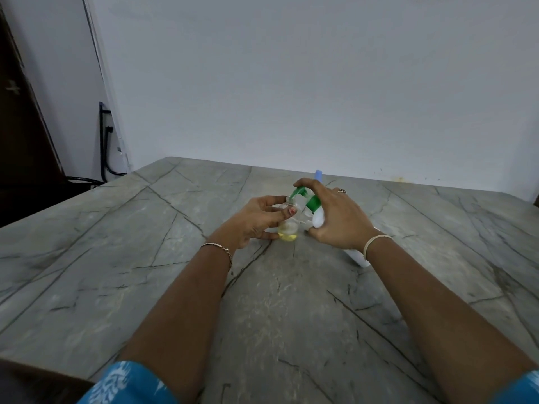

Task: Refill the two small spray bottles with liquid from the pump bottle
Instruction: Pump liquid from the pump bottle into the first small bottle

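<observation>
A small clear spray bottle stands open-necked on the grey marble table, with a little yellowish liquid at its bottom. My left hand grips it from the left, thumb and fingers round its body. My right hand grips the white pump bottle, which is tilted to the left, and a finger presses on its green pump head. The green spout reaches over the small bottle's neck. Behind my right hand a pale blue cap sticks up, possibly the second spray bottle; its body is hidden.
A white wall rises just behind the table's far edge. At the left stand a dark door and a black cable by the wall corner. A small clear part, perhaps a spray head, lies between the two bottles.
</observation>
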